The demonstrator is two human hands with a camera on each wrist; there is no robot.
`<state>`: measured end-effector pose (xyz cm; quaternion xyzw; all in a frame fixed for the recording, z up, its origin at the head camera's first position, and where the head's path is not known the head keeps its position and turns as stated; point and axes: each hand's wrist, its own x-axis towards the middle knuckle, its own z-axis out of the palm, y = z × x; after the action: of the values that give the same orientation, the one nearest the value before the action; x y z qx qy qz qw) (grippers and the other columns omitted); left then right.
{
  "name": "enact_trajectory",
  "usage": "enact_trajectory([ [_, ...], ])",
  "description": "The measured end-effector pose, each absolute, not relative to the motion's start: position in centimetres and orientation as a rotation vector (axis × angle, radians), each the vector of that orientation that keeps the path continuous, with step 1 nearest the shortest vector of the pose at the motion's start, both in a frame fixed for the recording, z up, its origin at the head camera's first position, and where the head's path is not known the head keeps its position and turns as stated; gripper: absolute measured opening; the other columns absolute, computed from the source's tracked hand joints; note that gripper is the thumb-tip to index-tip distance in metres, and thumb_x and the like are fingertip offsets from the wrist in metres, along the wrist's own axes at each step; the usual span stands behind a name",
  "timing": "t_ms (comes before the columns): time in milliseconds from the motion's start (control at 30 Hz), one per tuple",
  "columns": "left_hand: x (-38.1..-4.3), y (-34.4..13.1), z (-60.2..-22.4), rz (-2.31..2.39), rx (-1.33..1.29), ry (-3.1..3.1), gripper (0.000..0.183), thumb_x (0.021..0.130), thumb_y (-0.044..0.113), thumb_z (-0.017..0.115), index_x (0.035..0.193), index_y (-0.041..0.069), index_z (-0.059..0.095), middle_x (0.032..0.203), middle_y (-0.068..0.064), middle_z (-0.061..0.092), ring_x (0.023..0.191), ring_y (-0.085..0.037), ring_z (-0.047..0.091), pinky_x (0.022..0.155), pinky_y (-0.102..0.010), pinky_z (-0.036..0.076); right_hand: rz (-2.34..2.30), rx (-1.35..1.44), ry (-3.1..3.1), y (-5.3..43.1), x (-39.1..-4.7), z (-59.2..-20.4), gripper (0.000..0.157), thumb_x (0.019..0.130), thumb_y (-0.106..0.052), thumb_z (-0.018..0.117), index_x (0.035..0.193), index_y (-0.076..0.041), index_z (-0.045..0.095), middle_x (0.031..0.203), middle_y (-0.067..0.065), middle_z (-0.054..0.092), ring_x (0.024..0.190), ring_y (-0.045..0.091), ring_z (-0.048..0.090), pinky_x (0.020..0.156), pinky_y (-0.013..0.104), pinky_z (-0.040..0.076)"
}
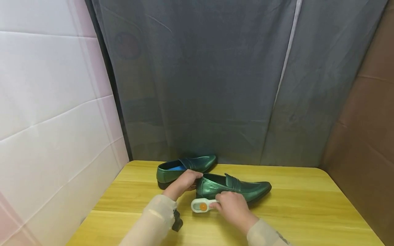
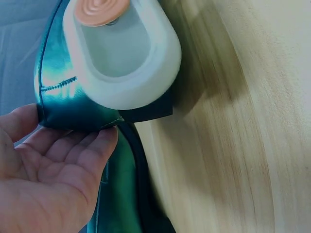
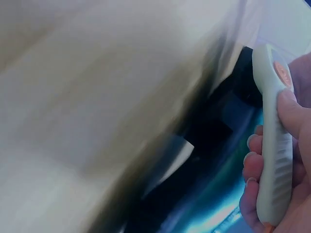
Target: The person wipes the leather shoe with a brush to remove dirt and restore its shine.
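Two shiny dark green loafers are in the head view. My left hand (image 1: 184,182) grips the near loafer (image 1: 253,191) by its heel, with the thumb at the upper rim and the fingers round the back. The toe points right and the shoe looks slightly tilted. In my right hand (image 1: 234,206) is a white-handled cleaning brush (image 1: 196,206) with a round orange button (image 2: 102,10) and a translucent window. The hand wraps its handle (image 3: 274,160) beside the shoe's near side. The brush's working end is hidden.
Behind the left hand stands the far loafer (image 1: 201,163), with a blue insole. Both shoes are over a yellow wood-grain table (image 1: 307,205). A grey curtain (image 1: 200,85) hangs at the back, a white panel (image 1: 55,102) on the left and a brown one (image 1: 363,130) on the right.
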<state>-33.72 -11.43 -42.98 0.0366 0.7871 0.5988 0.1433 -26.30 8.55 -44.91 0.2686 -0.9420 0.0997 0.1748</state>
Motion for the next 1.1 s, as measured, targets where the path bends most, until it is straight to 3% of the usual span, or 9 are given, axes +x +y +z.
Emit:
enact_trajectory([
  [300, -33.6, -11.7, -43.0, 1.73, 0.079, 2.279, 0.024, 0.091, 0.02, 0.05, 0.082, 0.001, 0.063, 0.077, -0.005, 0.057, 0.072, -0.018, 0.055, 0.073, -0.036, 0.05, 0.312, 0.74, -2.648, 8.8, -27.4, -42.9, 0.036, 0.077, -0.058, 0.057, 0.062, -0.025, 0.055, 0.055, -0.015, 0.046, 0.052, 0.009, 0.05, 0.043, 0.03, 0.038],
  [633, -33.4, -11.5, -42.8, 1.689, 0.144, 2.328, 0.028, 0.091, 0.023, 0.051, 0.073, 0.006, 0.064, 0.06, 0.002, 0.047, 0.057, -0.011, 0.045, 0.059, -0.028, 0.046, 0.365, 0.592, -2.691, 9.6, -28.0, -41.0, 0.035, 0.082, -0.055, 0.054, 0.063, -0.027, 0.051, 0.054, -0.012, 0.039, 0.046, 0.008, 0.037, 0.041, 0.027, 0.03],
  [1100, -33.8, -11.8, -43.0, 1.726, 0.109, 2.263, 0.025, 0.092, 0.02, 0.05, 0.087, 0.0, 0.064, 0.076, -0.004, 0.059, 0.071, -0.015, 0.057, 0.071, -0.034, 0.05, 0.415, 0.684, -2.749, 9.2, -27.2, -42.7, 0.036, 0.081, -0.057, 0.054, 0.063, -0.026, 0.051, 0.053, -0.015, 0.041, 0.049, 0.007, 0.042, 0.044, 0.03, 0.034],
])
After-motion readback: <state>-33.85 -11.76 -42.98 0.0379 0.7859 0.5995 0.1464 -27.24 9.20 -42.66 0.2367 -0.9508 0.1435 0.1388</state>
